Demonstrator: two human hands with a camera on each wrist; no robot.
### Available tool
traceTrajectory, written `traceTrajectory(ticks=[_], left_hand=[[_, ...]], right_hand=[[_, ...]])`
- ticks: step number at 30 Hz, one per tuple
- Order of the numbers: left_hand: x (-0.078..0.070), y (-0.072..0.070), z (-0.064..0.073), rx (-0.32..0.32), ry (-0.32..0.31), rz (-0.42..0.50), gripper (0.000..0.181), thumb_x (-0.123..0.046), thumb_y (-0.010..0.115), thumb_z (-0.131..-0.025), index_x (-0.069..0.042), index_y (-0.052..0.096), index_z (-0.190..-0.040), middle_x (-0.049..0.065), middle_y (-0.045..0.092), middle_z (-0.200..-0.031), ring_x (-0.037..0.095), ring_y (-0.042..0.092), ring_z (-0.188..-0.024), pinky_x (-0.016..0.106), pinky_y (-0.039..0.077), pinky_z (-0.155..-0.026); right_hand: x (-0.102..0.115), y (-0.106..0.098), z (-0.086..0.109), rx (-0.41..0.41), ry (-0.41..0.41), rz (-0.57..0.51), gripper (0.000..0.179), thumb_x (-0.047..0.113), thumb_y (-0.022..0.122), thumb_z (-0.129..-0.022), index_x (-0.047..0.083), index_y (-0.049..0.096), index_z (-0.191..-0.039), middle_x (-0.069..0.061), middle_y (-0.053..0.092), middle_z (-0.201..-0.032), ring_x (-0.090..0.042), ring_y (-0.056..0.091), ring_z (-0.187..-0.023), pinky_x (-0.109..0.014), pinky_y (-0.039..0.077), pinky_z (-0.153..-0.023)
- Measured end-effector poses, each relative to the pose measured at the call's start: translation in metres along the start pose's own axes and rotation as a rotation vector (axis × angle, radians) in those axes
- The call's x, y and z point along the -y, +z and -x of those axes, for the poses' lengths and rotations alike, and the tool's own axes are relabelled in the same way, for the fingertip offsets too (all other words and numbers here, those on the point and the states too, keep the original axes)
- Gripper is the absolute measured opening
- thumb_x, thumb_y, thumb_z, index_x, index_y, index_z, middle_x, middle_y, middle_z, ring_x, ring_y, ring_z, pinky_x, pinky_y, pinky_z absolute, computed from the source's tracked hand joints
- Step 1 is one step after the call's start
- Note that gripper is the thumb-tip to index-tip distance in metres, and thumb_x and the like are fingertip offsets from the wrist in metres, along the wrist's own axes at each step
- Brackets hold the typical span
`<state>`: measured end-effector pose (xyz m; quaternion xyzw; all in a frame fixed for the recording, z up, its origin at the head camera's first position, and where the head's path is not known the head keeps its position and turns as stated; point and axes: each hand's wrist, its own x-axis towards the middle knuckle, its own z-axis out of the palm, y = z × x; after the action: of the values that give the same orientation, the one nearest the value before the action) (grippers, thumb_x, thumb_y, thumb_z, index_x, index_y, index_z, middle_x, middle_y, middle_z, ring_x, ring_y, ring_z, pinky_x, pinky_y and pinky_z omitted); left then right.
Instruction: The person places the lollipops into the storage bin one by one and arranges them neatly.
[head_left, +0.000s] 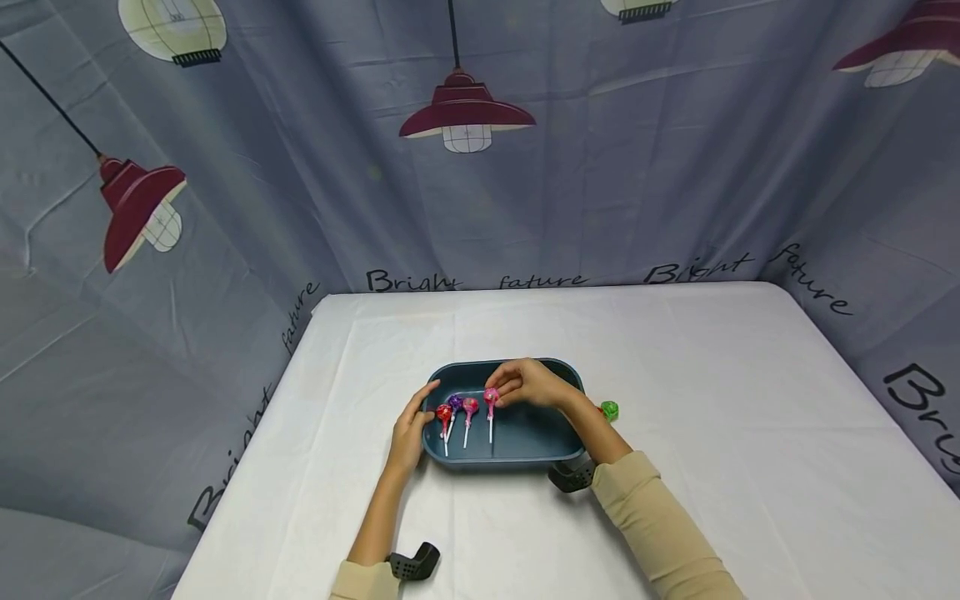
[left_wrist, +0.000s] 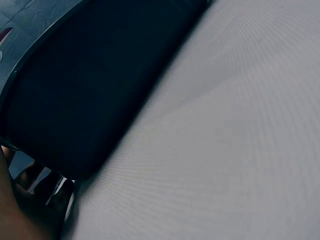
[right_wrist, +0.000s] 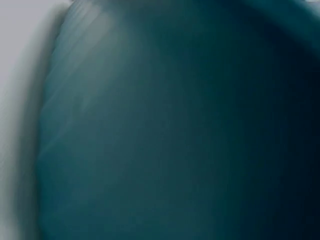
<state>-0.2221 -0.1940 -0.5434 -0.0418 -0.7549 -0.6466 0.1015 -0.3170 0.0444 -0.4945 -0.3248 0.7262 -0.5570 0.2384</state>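
Observation:
A dark blue-green tray stands on the white table. My left hand holds its left end, thumb at the rim; in the left wrist view the fingers lie against the outer wall. Over the tray, my right hand pinches a pink lollipop by its head, its white stick pointing toward me. To the left of it, inside the tray, lie a pink-red lollipop, a purple lollipop and a red lollipop. The right wrist view shows only the blurred tray surface.
Beyond the tray's right end, a green lollipop lies on the white tablecloth, with something red beside it, partly hidden by my right forearm. A grey-blue curtain printed with lamps surrounds the table's back and sides.

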Motion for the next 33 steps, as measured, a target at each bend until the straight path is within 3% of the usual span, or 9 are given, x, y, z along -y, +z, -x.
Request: traceTrajectory(ticks=[10, 16, 19, 24, 33], left_hand=[[0.001, -0.001, -0.001, -0.004, 0.01, 0.003, 0.05, -0.004, 0.04, -0.086, -0.022, 0.053, -0.131, -0.002, 0.043, -0.14, 0.016, 0.031, -0.132, 0.04, 0.02, -0.108], [-0.002, -0.001, -0.001, 0.006, -0.023, 0.014, 0.05, -0.002, 0.04, -0.087, -0.024, 0.054, -0.131, -0.004, 0.042, -0.14, 0.013, 0.03, -0.132, 0.036, 0.019, -0.108], [-0.011, -0.001, 0.001, 0.029, -0.032, 0.033, 0.05, 0.001, 0.039, -0.088, -0.018, 0.052, -0.133, 0.002, 0.04, -0.142, 0.018, 0.027, -0.133, 0.039, 0.017, -0.109], [-0.03, 0.0, 0.005, 0.048, -0.004, 0.012, 0.049, 0.004, 0.038, -0.087, -0.006, 0.048, -0.134, 0.01, 0.039, -0.142, 0.023, 0.026, -0.134, 0.042, 0.018, -0.109], [-0.033, 0.0, 0.006, 0.048, -0.004, -0.022, 0.049, 0.004, 0.038, -0.088, -0.007, 0.047, -0.135, 0.01, 0.039, -0.142, 0.02, 0.028, -0.133, 0.04, 0.019, -0.108]], right_hand=[[-0.001, 0.01, -0.006, -0.028, 0.065, 0.167, 0.021, -0.009, 0.067, -0.076, -0.004, 0.064, -0.096, -0.01, 0.066, -0.092, -0.02, 0.065, -0.083, -0.027, 0.053, -0.07], [-0.001, 0.011, -0.006, -0.044, 0.035, 0.288, 0.02, -0.007, 0.069, -0.075, 0.001, 0.065, -0.093, -0.006, 0.067, -0.09, -0.017, 0.064, -0.083, -0.024, 0.052, -0.07], [-0.002, 0.012, -0.006, -0.052, 0.018, 0.327, 0.02, -0.005, 0.07, -0.074, 0.002, 0.066, -0.092, -0.004, 0.067, -0.088, -0.015, 0.064, -0.081, -0.023, 0.052, -0.069], [-0.005, 0.013, -0.007, -0.048, -0.014, 0.354, 0.021, -0.006, 0.072, -0.072, 0.001, 0.066, -0.09, -0.004, 0.066, -0.084, -0.014, 0.063, -0.077, -0.022, 0.052, -0.067], [-0.01, 0.015, -0.008, -0.06, -0.019, 0.379, 0.024, -0.007, 0.074, -0.07, 0.001, 0.065, -0.091, -0.005, 0.063, -0.08, -0.013, 0.059, -0.071, -0.02, 0.051, -0.062]])
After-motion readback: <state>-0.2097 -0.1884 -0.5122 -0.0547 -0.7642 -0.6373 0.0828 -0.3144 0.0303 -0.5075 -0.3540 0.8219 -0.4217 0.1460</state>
